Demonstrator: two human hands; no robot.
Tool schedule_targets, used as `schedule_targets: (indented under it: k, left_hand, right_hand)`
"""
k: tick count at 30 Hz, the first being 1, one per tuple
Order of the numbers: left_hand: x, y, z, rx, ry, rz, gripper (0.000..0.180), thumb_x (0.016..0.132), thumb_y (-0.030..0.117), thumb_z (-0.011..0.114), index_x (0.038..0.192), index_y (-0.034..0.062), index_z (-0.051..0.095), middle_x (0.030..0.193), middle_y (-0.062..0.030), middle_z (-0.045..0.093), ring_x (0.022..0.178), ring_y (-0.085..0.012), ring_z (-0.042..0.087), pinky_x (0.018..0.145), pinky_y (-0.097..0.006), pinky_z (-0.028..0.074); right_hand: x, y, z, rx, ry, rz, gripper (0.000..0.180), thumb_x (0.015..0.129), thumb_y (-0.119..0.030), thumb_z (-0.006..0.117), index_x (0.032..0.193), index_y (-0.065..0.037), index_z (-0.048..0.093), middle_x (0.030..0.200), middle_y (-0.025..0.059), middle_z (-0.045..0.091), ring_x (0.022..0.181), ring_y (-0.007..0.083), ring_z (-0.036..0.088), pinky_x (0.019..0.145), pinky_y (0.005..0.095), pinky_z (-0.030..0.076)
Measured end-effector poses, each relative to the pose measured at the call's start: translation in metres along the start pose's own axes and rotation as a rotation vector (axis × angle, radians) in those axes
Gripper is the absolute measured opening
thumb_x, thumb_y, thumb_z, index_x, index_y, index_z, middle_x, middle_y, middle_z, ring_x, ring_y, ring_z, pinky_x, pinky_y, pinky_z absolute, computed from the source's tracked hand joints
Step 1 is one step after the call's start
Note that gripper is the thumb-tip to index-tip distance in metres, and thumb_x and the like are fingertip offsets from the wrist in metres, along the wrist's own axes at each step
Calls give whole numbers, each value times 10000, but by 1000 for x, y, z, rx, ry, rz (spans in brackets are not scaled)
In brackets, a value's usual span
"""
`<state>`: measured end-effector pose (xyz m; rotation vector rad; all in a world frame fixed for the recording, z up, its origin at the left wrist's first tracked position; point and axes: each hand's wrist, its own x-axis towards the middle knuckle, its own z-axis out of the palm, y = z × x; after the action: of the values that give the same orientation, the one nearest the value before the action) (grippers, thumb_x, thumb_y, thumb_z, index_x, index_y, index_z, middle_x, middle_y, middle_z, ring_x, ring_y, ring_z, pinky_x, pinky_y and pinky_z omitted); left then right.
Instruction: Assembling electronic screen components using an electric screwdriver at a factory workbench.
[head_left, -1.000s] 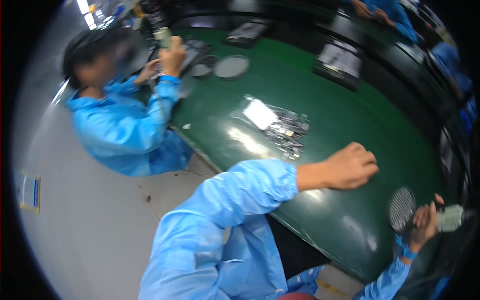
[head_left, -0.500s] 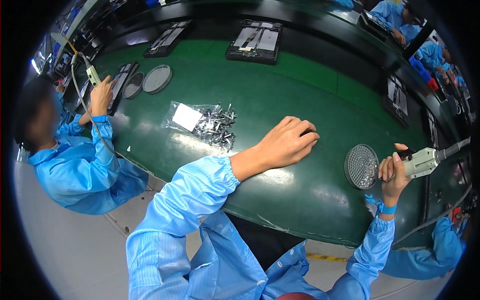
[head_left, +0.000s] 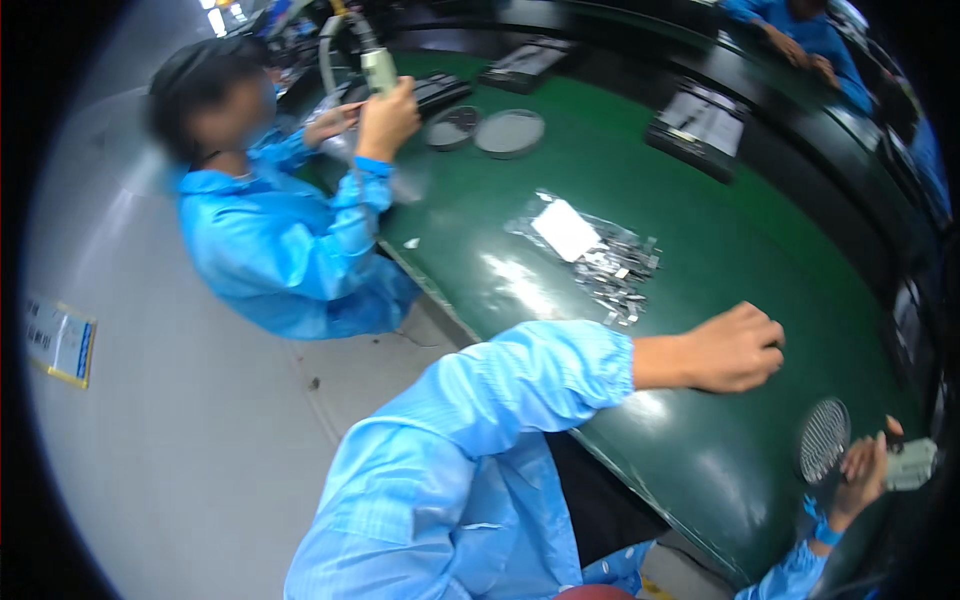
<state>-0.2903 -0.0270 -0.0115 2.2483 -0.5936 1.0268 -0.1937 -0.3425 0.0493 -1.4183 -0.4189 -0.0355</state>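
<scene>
My left hand (head_left: 732, 348) rests low over the green table (head_left: 690, 480), its fingers curled closed. What it holds, if anything, is hidden under the fingers. Left of it lies a clear plastic bag with a white label (head_left: 566, 231) and a pile of small black and silver parts (head_left: 615, 275). At the far right my right hand (head_left: 862, 480) is wrapped round a pale electric screwdriver (head_left: 910, 464). Beside that hand is a round dish (head_left: 823, 440) with small shiny pieces in it.
A co-worker in blue (head_left: 280, 225) on the left holds another electric screwdriver (head_left: 380, 72). Two round dishes, one of them grey (head_left: 509, 134), sit near that person. Flat open devices, such as a tablet-like one (head_left: 700, 128), line the far edge.
The view has swung left, so the table and everything on it appear farther right and the left co-worker shows more fully. My left hand stays curled; my right still holds the screwdriver.
</scene>
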Motion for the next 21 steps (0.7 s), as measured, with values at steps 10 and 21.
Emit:
schedule_targets:
  k: [10,21]
  left_hand:
    - [-11,-9,-4,84,-38,1,123,803,194,677,757,80,664,898,-66,584,857,-245,538,792,-388,402]
    - [-13,-4,-1,85,-105,-18,125,798,193,694,792,69,680,965,-85,603,935,-265,556,852,-391,428]
  right_hand:
    - [5,1,24,-31,-22,-28,379,1008,-145,472,1334,46,449,564,-47,282,452,40,266,438,208,268]
    - [-1,5,16,9,-26,-17,400,999,-143,477,1343,56,439,578,-48,288,466,40,264,445,206,266]
